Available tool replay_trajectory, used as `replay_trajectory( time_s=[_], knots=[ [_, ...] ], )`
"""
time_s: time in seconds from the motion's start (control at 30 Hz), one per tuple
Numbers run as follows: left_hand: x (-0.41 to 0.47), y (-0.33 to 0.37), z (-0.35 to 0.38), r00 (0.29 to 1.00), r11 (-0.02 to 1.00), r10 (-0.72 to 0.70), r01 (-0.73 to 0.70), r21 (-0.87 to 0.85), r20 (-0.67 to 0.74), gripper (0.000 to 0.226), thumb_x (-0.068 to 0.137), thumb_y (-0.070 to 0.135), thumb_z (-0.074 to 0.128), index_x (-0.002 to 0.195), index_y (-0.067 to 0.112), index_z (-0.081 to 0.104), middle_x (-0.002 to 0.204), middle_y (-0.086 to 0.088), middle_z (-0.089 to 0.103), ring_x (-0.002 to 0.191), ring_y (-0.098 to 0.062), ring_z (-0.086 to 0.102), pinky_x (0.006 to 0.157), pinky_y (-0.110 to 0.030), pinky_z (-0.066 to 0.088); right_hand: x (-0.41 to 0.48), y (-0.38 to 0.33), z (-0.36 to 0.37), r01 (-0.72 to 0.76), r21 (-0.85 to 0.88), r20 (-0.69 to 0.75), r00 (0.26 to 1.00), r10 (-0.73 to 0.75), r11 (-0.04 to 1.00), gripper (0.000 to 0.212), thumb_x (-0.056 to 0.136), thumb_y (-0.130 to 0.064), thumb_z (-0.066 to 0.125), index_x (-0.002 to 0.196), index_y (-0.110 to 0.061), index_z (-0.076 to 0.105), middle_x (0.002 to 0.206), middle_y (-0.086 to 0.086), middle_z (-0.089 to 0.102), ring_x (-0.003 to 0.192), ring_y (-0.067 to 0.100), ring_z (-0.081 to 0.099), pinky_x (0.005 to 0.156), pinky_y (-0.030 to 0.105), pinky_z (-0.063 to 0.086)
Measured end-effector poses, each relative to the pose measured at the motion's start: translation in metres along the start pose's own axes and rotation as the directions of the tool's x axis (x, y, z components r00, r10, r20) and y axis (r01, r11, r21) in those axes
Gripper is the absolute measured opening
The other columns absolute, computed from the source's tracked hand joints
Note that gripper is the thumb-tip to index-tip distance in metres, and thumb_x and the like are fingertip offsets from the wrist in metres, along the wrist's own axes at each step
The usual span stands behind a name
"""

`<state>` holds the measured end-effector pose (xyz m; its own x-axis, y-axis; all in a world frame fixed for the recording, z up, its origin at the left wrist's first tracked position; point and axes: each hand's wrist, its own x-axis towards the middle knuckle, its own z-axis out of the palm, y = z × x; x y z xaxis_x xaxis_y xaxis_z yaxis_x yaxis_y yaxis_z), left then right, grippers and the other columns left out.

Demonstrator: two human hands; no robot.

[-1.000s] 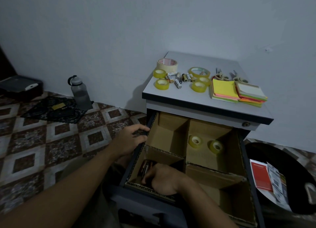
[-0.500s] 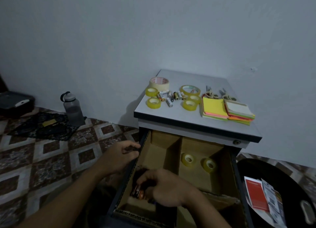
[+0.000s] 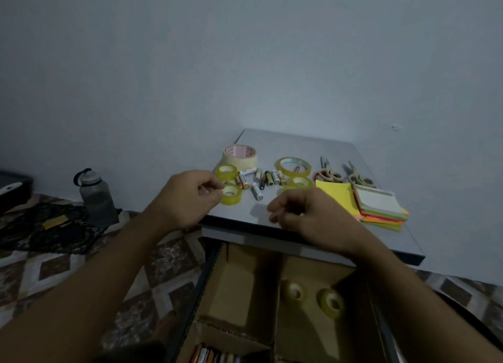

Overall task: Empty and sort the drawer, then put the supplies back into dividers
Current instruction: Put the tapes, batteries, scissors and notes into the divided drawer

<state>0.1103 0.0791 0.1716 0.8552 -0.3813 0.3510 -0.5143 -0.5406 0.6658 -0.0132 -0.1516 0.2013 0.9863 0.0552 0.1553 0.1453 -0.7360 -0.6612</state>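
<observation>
Hovering over the front edge of the cabinet top point(image 3: 285, 144), both hands sit apart with fingers loosely curled. The left hand point(image 3: 187, 199) holds nothing, its fingertips just beside a small tape roll point(image 3: 232, 194) at its 3 o'clock. The right hand point(image 3: 307, 213) hides its palm, so I cannot tell whether it holds anything. Loose batteries point(image 3: 256, 181) lie at 12 o'clock between them. At 6 o'clock, the open drawer point(image 3: 239, 281) keeps two tape rolls point(image 3: 295, 292) in its back right section and stored batteries point(image 3: 215, 358) front left.

A plain grey wall point(image 3: 245, 49) meets diamond-patterned floor tiles point(image 3: 49, 270), dimly lit
</observation>
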Motion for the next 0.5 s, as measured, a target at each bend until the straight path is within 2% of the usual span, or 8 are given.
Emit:
replay_trajectory(
  time_s=[0.1, 0.2, 0.3, 0.33, 0.4, 0.5],
  knots=[
    [0.032, -0.004, 0.003, 0.997, 0.995, -0.002, -0.006, 0.103, 0.075, 0.015, 0.091, 0.02, 0.064, 0.1, 0.029, 0.071, 0.098, 0.006, 0.069, 0.079, -0.002, 0.059, 0.065, -0.013, 0.042, 0.032, 0.012, -0.015, 0.015, -0.124, -0.095, 0.995, -0.027, 0.992, 0.019, 0.087, -0.012, 0.064, 0.1, -0.021, 0.074, 0.092, -0.01, 0.073, 0.081, 0.0, 0.064, 0.074, 0.016, 0.048],
    [0.052, -0.007, 0.007, 0.992, 0.987, -0.046, 0.028, 0.156, 0.114, 0.023, 0.092, 0.019, 0.057, 0.108, 0.028, 0.071, 0.1, 0.005, 0.067, 0.084, -0.004, 0.06, 0.065, -0.014, 0.04, 0.057, 0.019, -0.019, 0.011, -0.228, -0.093, 0.995, -0.033, 0.974, 0.025, 0.085, -0.009, 0.062, 0.105, -0.02, 0.074, 0.097, -0.012, 0.069, 0.077, -0.007, 0.057, 0.064, 0.001, 0.038],
    [0.062, -0.008, 0.012, 0.987, 0.985, -0.095, 0.075, 0.154, 0.131, 0.023, 0.091, 0.02, 0.057, 0.108, 0.03, 0.07, 0.095, 0.006, 0.068, 0.085, -0.005, 0.061, 0.064, -0.017, 0.042, 0.074, 0.023, -0.015, 0.017, -0.259, -0.059, 0.998, -0.034, 0.966, 0.033, 0.083, -0.006, 0.061, 0.112, -0.017, 0.073, 0.106, -0.006, 0.07, 0.089, 0.005, 0.059, 0.071, -0.003, 0.038],
    [0.064, -0.009, 0.013, 0.985, 0.986, -0.11, 0.092, 0.137, 0.132, 0.021, 0.091, 0.021, 0.058, 0.107, 0.03, 0.07, 0.095, 0.006, 0.068, 0.087, -0.007, 0.062, 0.065, -0.018, 0.043, 0.079, 0.025, -0.013, 0.019, -0.262, -0.044, 0.999, -0.032, 0.965, 0.034, 0.082, -0.008, 0.061, 0.113, -0.018, 0.072, 0.107, -0.004, 0.071, 0.095, 0.008, 0.061, 0.077, 0.002, 0.042],
    [0.066, -0.011, 0.015, 0.982, 0.989, -0.129, 0.117, 0.093, 0.14, 0.018, 0.092, 0.023, 0.062, 0.106, 0.029, 0.071, 0.096, 0.005, 0.069, 0.089, -0.009, 0.064, 0.069, -0.02, 0.045, 0.088, 0.027, -0.008, 0.022, -0.289, -0.008, 1.0, -0.025, 0.957, 0.036, 0.081, -0.017, 0.063, 0.115, -0.024, 0.071, 0.108, -0.004, 0.07, 0.103, 0.014, 0.061, 0.091, 0.022, 0.048],
    [0.066, -0.01, 0.017, 0.981, 0.991, -0.118, 0.106, 0.081, 0.157, 0.019, 0.092, 0.021, 0.062, 0.108, 0.026, 0.071, 0.096, 0.005, 0.07, 0.088, -0.008, 0.064, 0.072, -0.021, 0.049, 0.095, 0.026, 0.0, 0.057, -0.383, 0.064, 0.997, -0.035, 0.922, 0.041, 0.08, -0.036, 0.064, 0.121, -0.035, 0.064, 0.112, -0.007, 0.067, 0.112, 0.023, 0.051, 0.101, 0.041, 0.042]
  ],
)
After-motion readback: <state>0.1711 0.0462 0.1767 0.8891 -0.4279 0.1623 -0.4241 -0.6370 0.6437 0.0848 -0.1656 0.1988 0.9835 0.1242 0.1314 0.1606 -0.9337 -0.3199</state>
